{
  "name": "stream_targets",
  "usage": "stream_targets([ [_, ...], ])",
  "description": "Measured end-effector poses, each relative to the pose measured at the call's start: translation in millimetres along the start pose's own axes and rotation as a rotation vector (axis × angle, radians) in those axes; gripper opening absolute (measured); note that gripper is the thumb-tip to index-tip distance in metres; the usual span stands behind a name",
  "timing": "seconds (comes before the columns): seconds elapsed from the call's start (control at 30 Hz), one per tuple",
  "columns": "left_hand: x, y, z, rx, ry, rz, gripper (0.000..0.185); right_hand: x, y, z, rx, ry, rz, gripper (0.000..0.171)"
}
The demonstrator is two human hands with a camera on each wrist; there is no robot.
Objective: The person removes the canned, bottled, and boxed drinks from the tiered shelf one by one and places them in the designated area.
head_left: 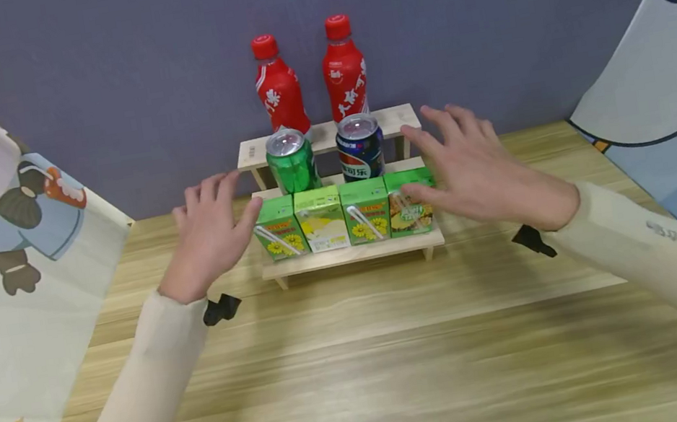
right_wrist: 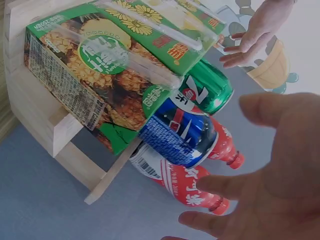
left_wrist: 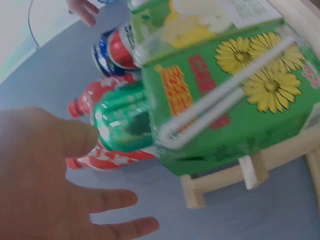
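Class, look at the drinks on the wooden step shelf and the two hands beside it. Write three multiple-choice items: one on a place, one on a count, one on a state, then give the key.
1. Where does the green can stand?
A. On the middle step, left of the blue can
B. On the top step, between the bottles
C. On the table in front of the shelf

2. How many juice cartons stand on the lowest step of the shelf?
A. Two
B. Four
C. Six

3. How are the hands?
A. Both clenched into fists
B. The left hand and right hand open, fingers spread, at the two ends of the carton row
C. Each gripping a red bottle

Key: 1 A, the two cans stand side by side below the red bottles. 2 B, four green cartons stand in a row. 3 B, the fingers are straight and hold nothing.
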State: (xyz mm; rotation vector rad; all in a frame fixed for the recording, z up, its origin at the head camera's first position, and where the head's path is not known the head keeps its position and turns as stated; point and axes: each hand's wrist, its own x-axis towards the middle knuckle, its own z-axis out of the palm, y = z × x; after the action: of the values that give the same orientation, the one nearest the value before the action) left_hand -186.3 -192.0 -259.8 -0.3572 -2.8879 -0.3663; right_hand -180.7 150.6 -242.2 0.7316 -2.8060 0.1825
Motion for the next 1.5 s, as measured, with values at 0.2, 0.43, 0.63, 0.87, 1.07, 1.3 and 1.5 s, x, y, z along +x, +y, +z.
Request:
stream_targets([
  [0.2,16.3,-13.6,3.6,-0.142,0.062,-0.026,0.053,16,6,-3,0.042,0.053,0.03,0.065],
  [0.43,37.7,-34.1,16.3,-0.243,0.112,-0.002,0.047,40,8,-8,0.182,0.157,0.018,0.051],
  [0.63,53.0,-51.0,29.0,-0.302,0.167,0.03,0.044,69,10,-16,0.266,0.295,-0.018,0.043],
  [0.87,61.2,-56.4,35.5,-0.304,0.169,0.045,0.039,101,8,-29,0.32,0.335,0.018,0.042],
  [1.07,64.5,-57.6,40.6,-0.279,0.166,0.092,0.035,121,3,-29,0.351,0.346,0.056,0.045],
  [1.3,67.0,-55.9,42.8,-0.276,0.165,0.106,0.033,136,-1,-33,0.394,0.35,0.093,0.047],
  [1.5,68.7,-54.5,44.2,-0.269,0.164,0.112,0.033,145,-2,-37,0.46,0.305,0.13,0.042],
])
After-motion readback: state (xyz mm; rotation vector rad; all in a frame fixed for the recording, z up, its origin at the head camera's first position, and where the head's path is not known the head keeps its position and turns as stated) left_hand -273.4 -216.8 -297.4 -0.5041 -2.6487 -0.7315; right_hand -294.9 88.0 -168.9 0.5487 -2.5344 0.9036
